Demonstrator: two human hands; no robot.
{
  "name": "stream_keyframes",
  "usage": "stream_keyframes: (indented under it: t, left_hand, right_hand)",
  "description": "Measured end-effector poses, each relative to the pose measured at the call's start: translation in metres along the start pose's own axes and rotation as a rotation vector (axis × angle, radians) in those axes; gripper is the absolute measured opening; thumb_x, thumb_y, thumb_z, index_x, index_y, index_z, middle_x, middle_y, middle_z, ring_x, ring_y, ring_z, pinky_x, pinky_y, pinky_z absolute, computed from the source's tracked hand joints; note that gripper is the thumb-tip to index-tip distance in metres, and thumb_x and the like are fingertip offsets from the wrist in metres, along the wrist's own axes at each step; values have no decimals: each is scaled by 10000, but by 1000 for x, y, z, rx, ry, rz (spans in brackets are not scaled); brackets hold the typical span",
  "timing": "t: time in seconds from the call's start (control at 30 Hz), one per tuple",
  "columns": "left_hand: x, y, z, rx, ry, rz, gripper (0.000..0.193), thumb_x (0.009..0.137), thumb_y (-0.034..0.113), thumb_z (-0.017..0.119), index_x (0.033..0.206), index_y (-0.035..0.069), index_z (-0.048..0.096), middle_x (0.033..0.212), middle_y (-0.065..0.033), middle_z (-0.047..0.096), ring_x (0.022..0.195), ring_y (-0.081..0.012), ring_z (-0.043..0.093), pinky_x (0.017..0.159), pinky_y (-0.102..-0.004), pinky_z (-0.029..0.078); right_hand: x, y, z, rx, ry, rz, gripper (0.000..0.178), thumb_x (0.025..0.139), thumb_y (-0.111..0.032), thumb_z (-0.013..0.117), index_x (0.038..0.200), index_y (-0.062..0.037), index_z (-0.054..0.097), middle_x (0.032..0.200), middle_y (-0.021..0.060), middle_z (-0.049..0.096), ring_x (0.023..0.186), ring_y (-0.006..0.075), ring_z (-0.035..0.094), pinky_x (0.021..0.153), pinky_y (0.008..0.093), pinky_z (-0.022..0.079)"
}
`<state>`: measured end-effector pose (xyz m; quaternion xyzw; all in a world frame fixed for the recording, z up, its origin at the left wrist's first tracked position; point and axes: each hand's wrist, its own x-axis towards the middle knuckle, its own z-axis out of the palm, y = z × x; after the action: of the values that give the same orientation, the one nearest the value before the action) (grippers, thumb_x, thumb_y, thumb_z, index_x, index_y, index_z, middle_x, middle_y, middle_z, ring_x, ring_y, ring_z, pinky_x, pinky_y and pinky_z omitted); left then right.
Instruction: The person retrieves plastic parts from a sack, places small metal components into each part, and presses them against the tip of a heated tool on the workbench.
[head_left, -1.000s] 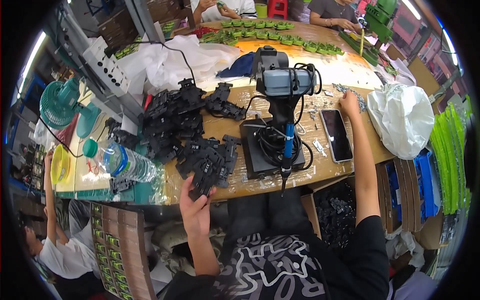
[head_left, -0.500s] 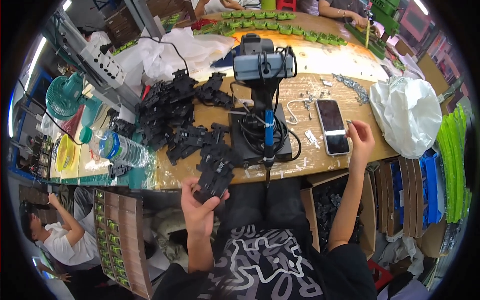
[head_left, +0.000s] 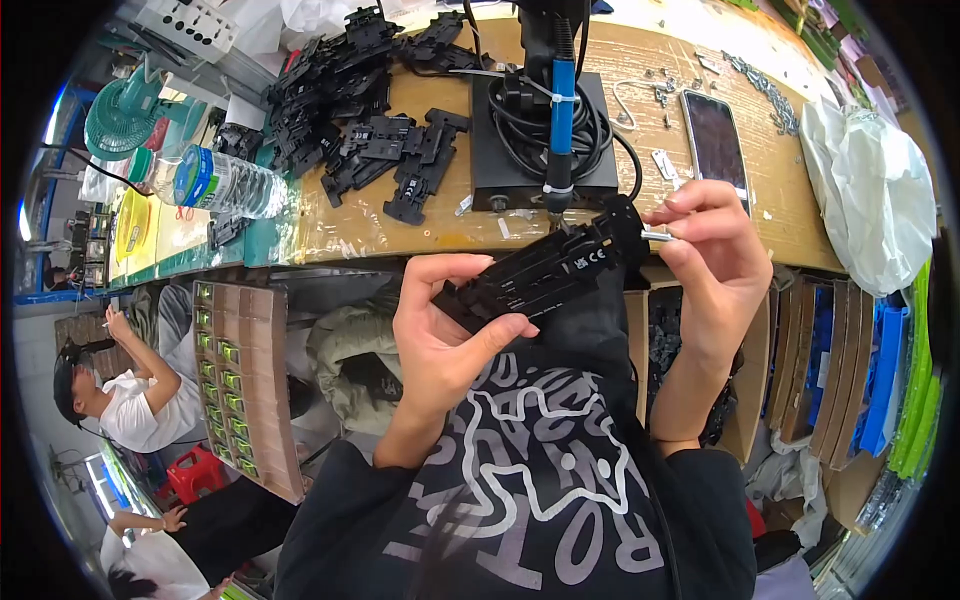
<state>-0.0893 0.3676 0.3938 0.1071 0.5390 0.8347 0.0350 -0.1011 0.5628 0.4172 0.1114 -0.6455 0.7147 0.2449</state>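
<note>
Here, bent right fingers pinch a small metal piece.

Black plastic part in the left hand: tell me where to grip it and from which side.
The black plastic part is probably best gripped by its left end, from the left, as the left hand holds it. It is long and narrow, so a grip can span its width; the right hand, pinching a small metal piece, crowds its right end.

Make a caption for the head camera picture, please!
Left hand holds a black plastic chassis; right hand holds a short silvery metal pin at its end.
</note>
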Motion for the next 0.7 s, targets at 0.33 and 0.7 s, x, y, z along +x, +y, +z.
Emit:
stream_keyframes:
  t: [0.33,0.7]
  left_hand:
    - [-9,2,3,100,-78,117,389,667,-159,566,984,-20,389,951,-169,493,803,-204,551,683,-301,504]
    - [-12,-1,1,202,-53,151,386,634,-153,572,940,14,405,899,-165,521,800,-186,534,718,-277,434]
  right_hand:
    - [-6,-5,-2,110,-90,108,143,660,100,609,759,26,537,820,113,542,798,168,521,697,257,432]
    - [-9,-8,-6,123,-171,221,126,661,113,592,737,42,520,812,118,522,779,164,514,690,251,440]
